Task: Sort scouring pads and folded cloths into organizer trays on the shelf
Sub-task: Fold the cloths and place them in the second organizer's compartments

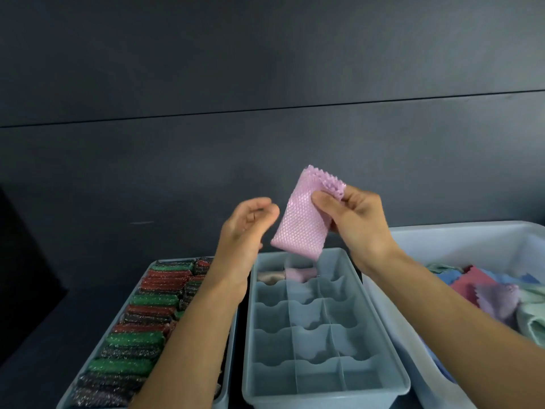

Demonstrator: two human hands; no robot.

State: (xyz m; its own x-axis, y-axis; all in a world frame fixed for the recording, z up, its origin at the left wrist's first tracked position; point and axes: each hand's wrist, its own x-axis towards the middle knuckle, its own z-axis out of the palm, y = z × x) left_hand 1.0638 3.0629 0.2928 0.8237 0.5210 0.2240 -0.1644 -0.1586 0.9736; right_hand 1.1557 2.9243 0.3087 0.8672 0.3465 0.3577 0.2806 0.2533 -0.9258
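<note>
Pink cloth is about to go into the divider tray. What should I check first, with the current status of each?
1. Grip: right hand pinches the pink cloth near its zigzag top edge. Ok.
2. Fold: the cloth hangs as a folded strip, its top ends splayed. Ok.
3. Left hand: close beside the cloth, holding nothing. Blur hides any contact. Cannot tell.
4. Position: the cloth's lower end hangs above the back row of the divider tray. Ok.
5. Free slot: a beige cloth fills the back-left cell and a second pink cloth the back-middle. The back-right cell looks empty. Ok.
6. Supply: loose cloths lie in the bin on the right. Ok.
</note>
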